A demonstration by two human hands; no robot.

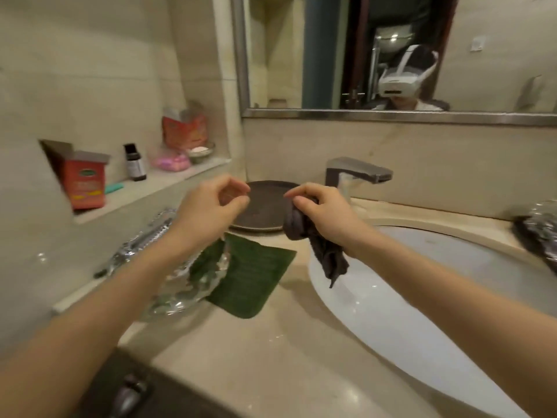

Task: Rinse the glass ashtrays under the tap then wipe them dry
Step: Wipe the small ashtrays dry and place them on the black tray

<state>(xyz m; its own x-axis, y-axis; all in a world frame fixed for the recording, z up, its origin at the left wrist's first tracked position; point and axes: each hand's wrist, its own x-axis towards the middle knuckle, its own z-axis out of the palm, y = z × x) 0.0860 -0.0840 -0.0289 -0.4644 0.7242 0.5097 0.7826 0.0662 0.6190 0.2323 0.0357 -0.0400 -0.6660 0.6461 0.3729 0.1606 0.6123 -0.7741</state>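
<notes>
A clear glass ashtray (193, 285) lies on a green mat (256, 276) on the counter, partly hidden under my left forearm. Above it my left hand (211, 203) hovers with its fingers pinched together, and I see nothing in it. Level with it, my right hand (325, 212) grips a bunched dark grey cloth (327, 260) whose loose end hangs over the basin's left rim. Another glass piece (542, 218) sits at the far right on something dark. The tap (355, 170) stands behind my right hand; no water is visible.
A dark round tray (265, 212) lies behind my hands, and the white sink basin (422, 312) fills the right. A long glass tray (141, 236) lies by the left wall. The wall niche holds a red box (86, 182) and a small bottle (134, 162).
</notes>
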